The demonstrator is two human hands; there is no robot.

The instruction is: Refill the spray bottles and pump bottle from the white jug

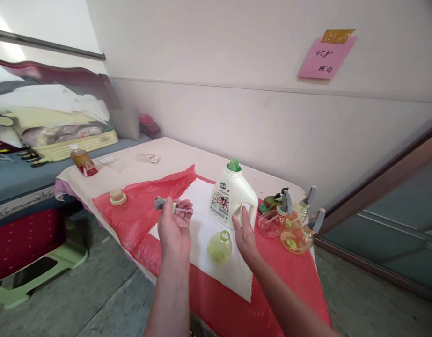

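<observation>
My left hand (pixel 173 227) is closed around a spray-trigger head (pixel 161 202) with a grey trigger and a thin clear tube pointing right. Below and to the right of it, a small round yellow-green bottle (pixel 219 246) stands uncapped on a white cloth (pixel 205 220). My right hand (pixel 244 234) is open with fingers stretched, its fingertips touching the handle side of a white detergent jug (pixel 231 194) that has a green funnel-like piece (pixel 233 164) in its mouth.
A red plastic sheet (pixel 131 210) covers the table. Several tinted spray bottles (pixel 293 222) stand at the right end. A small lid (pixel 118 197), an amber bottle (pixel 83 161) and a clear packet (pixel 148 158) lie at the left. A bed and a green stool (pixel 36 276) are at the left.
</observation>
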